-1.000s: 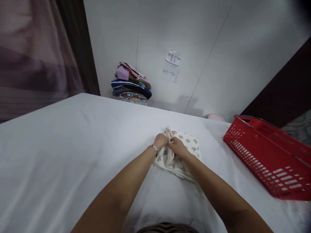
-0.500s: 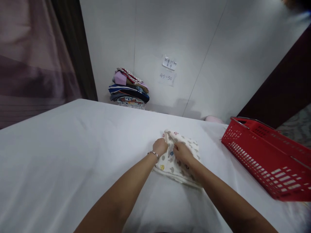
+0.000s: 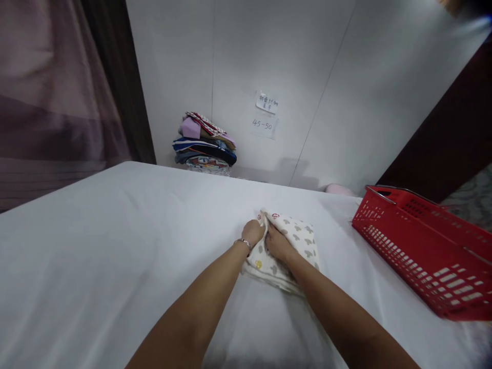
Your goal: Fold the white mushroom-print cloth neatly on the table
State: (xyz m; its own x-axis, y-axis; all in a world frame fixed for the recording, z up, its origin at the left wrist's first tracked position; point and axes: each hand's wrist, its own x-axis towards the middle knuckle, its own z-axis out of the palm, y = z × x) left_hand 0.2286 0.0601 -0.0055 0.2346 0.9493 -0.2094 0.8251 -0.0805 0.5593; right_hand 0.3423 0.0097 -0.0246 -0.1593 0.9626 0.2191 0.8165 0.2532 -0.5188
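White sheeting [image 3: 115, 246] carries the folded printed cloth [image 3: 302, 237]; left hand [image 3: 253, 232] pinches its left edge, right hand [image 3: 278, 245] rests in the fold, grip hidden; uneven tugging could skew the layers.

We've slid our right hand [image 3: 278, 245] back toward our left hand [image 3: 253, 232] on the patterned cloth [image 3: 303, 237]; its yellow motif [image 3: 258, 264] now shows.

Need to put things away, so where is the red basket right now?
In the head view, the red basket is at the right edge, on the white sheet, to the right of the patterned cloth and apart from it.
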